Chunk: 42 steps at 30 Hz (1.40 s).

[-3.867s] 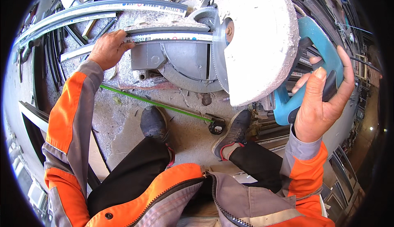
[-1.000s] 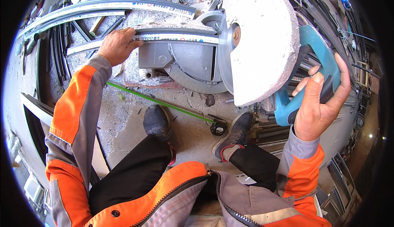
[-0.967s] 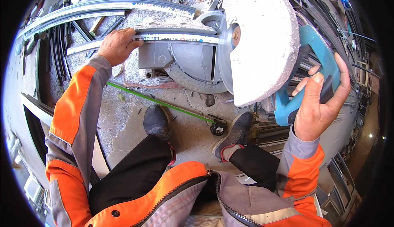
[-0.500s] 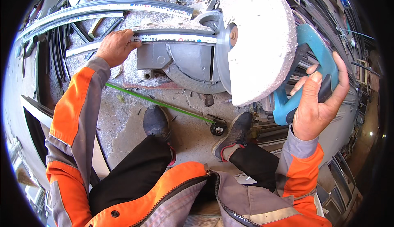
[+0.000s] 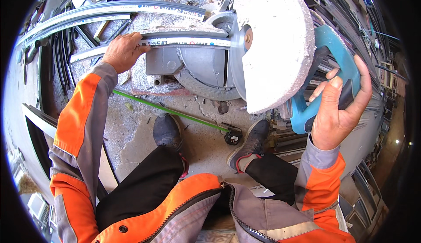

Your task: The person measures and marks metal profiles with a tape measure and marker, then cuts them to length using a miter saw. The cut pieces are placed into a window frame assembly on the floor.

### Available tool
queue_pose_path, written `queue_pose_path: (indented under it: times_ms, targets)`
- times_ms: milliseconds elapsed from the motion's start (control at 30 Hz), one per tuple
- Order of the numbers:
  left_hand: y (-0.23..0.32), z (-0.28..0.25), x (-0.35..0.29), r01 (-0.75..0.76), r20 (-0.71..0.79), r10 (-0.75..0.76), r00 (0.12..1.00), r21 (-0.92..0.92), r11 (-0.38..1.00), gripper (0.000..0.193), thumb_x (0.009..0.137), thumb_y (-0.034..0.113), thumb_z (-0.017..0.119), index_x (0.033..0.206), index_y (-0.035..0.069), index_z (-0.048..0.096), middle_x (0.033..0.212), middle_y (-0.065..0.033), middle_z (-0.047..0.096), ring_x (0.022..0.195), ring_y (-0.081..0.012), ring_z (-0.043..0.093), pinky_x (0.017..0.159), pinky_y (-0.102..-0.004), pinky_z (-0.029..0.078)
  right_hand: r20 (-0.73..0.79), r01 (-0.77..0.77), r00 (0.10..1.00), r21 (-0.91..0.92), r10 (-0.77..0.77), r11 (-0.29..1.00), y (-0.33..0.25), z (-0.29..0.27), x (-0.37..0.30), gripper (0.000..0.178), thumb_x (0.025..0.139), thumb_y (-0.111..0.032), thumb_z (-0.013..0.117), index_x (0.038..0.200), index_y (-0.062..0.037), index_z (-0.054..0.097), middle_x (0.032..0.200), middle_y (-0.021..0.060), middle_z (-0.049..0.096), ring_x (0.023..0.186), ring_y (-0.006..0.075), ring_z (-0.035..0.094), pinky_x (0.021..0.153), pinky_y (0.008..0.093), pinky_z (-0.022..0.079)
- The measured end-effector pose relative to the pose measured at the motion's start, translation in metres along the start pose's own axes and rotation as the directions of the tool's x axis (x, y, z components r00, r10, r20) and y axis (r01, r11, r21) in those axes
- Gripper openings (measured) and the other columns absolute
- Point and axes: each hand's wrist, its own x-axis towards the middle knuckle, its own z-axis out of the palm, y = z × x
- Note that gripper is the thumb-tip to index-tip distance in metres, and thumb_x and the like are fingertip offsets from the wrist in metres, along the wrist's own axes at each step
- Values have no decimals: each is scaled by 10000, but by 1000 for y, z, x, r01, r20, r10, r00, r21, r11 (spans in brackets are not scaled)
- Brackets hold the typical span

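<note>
While the left hand (image 5: 123, 52) pinches one long strip (image 5: 197, 42), the right hand (image 5: 334, 119) curls round one teal handle (image 5: 343, 57).

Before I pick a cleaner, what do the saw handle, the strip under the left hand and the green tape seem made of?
Saw handle: likely moulded plastic, smooth teal with rounded edges. Strip: probably metal, with crisp grey edges; its white printed face looks like film. Green tape: perhaps painted steel, being thin and straight, but plastic is possible.
</note>
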Motion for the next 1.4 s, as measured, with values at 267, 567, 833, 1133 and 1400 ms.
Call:
queue_pose_path:
  times_ms: [267,567,833,1133,1400]
  targets:
    - [0,0,0,5,3,-5,1000,-2,1000,426,1022,425,652,908,23,570,897,-203,650,891,-446,655,800,-545,495,-8,-15,1000,16,15,1000,-1,2,-2,515,1075,-40,588,1558,-106,424,1088,59,628,726,73,576,590,230,525]
    - [0,2,-2,-17,-30,16,999,-36,999,397,1009,352,677,877,12,521,879,-209,586,878,-456,604,782,-549,458,-8,3,1000,43,-2,999,1,3,-4,524,1062,-20,599,1551,-99,427,1092,64,614,734,79,571,604,238,523]
    - [2,1,-1,-14,-27,14,1000,-11,1000,401,1017,375,666,897,19,526,892,-204,606,893,-452,621,795,-547,473,-6,40,999,-18,-40,999,3,2,-7,498,1090,-72,590,1554,-64,410,1093,104,629,688,119,591,604,280,545]
    - [-1,3,-1,-17,-23,16,1000,-23,1000,404,1018,365,663,893,13,509,880,-208,581,876,-459,606,782,-554,460,-22,34,999,-7,-34,999,6,5,-14,507,1080,-73,601,1550,-63,410,1111,107,633,706,114,590,611,271,547]
    - [-1,4,-2,-23,-38,22,999,-22,1000,401,1015,355,668,885,9,511,876,-210,583,868,-460,604,775,-551,462,-34,25,999,24,-24,999,9,6,-18,534,1059,-43,615,1548,-73,402,1115,94,629,702,93,579,617,244,527]
